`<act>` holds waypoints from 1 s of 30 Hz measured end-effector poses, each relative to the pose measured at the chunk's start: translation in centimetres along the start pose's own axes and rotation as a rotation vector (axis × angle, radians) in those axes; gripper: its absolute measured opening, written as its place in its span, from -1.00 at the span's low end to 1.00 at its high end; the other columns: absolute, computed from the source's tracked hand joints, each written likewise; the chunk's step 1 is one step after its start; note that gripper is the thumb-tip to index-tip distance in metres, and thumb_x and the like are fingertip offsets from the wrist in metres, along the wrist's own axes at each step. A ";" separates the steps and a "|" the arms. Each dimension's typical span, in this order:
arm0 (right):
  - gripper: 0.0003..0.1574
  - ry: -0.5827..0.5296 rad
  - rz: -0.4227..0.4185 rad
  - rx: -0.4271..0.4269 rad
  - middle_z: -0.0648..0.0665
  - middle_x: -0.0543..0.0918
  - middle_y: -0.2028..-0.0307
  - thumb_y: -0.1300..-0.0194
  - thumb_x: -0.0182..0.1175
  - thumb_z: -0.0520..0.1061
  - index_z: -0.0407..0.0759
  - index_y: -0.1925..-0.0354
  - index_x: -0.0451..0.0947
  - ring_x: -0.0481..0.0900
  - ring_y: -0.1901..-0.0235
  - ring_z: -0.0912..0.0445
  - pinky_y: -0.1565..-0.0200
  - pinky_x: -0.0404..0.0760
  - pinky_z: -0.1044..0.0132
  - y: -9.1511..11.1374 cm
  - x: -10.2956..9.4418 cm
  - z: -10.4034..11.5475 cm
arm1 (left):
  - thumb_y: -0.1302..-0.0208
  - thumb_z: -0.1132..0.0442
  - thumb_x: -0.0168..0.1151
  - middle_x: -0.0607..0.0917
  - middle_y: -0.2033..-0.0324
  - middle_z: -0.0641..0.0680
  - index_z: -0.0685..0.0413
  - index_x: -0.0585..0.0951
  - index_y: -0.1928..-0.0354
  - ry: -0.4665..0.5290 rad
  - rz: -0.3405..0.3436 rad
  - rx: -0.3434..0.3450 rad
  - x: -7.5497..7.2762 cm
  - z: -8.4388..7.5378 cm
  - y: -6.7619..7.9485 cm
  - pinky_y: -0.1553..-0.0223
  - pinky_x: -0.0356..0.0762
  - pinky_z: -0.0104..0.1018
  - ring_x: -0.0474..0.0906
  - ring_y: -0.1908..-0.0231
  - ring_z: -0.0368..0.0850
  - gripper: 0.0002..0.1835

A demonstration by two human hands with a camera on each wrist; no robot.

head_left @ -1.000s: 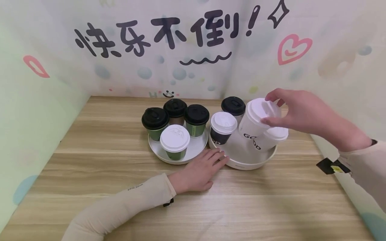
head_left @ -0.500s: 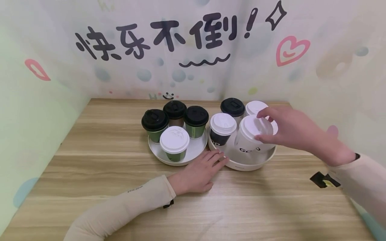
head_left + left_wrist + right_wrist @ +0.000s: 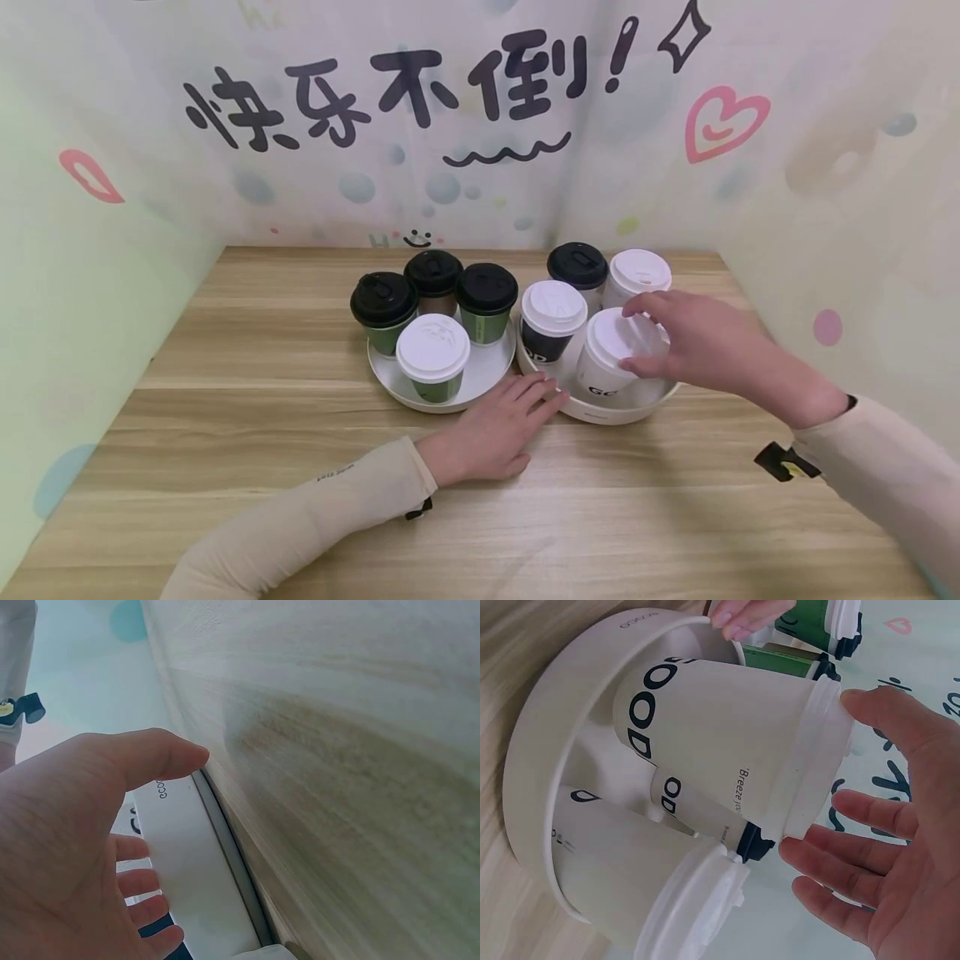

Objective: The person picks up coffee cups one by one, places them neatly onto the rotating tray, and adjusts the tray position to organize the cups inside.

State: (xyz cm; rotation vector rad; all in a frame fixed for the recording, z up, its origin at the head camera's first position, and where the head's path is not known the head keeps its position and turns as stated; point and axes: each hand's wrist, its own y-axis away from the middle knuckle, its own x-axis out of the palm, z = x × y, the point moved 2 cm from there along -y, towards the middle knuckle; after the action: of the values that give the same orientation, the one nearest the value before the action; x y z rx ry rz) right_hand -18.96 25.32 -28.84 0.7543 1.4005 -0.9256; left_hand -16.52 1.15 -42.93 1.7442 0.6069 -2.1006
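My right hand (image 3: 697, 342) holds a white lidded paper cup (image 3: 603, 367) by its white lid, thumb on one side and fingertips on the other. In the right wrist view this cup (image 3: 712, 735) stands within the rim of a round white tray (image 3: 536, 742); whether its base touches the bottom is hidden. My left hand (image 3: 487, 429) lies on the table, its extended fingertips at the front rim of the tray (image 3: 600, 414). Also in the tray are a dark cup with a white lid (image 3: 553, 321), a black-lidded cup (image 3: 577, 267) and another white cup (image 3: 639, 275).
A white plate (image 3: 487, 375) touches the tray's left side. It carries two green cups with black lids (image 3: 384, 308) (image 3: 487, 304), a brown black-lidded cup (image 3: 433, 275) and a green white-lidded cup (image 3: 433, 354). A printed cloth wall (image 3: 300, 192) stands behind the wooden table (image 3: 247, 350).
My right hand has brought the white cup down and toward the front of the tray, uncovering the white cup behind it. My left hand stays in place.
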 end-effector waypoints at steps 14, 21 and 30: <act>-0.28 -0.004 -0.032 -0.026 -0.17 0.73 0.17 0.05 0.50 0.22 -0.07 -0.01 0.56 0.67 0.20 -0.05 0.20 0.63 0.04 -0.1 1.7 0.2 | -0.14 -0.11 0.30 0.27 -0.45 0.07 -0.01 0.12 -0.53 0.009 -0.002 -0.005 0.1 0.0 0.1 -0.47 0.25 -0.10 0.14 -0.49 0.03 -0.04; -0.27 -0.004 -0.030 -0.031 -0.19 0.73 0.15 0.05 0.50 0.22 -0.09 -0.02 0.56 0.69 0.19 -0.07 0.17 0.63 0.01 -0.2 1.8 0.4 | -0.14 -0.11 0.31 0.27 -0.45 0.08 0.00 0.12 -0.53 0.019 0.003 -0.005 0.1 0.1 0.0 -0.48 0.24 -0.09 0.12 -0.49 0.03 -0.04; -0.27 -0.004 -0.017 -0.028 -0.18 0.73 0.16 0.05 0.50 0.23 -0.09 -0.02 0.56 0.69 0.20 -0.06 0.18 0.63 0.03 -0.2 1.9 0.4 | -0.13 -0.09 0.30 0.26 -0.46 0.07 -0.01 0.12 -0.53 0.012 -0.001 -0.004 0.1 0.1 0.0 -0.48 0.24 -0.11 0.12 -0.50 0.03 -0.03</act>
State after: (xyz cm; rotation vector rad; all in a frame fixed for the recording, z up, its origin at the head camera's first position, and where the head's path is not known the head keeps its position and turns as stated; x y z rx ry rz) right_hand -19.06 24.68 -30.70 0.7201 1.4149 -0.9182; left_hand -16.63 1.03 -42.99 1.7555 0.6151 -2.0898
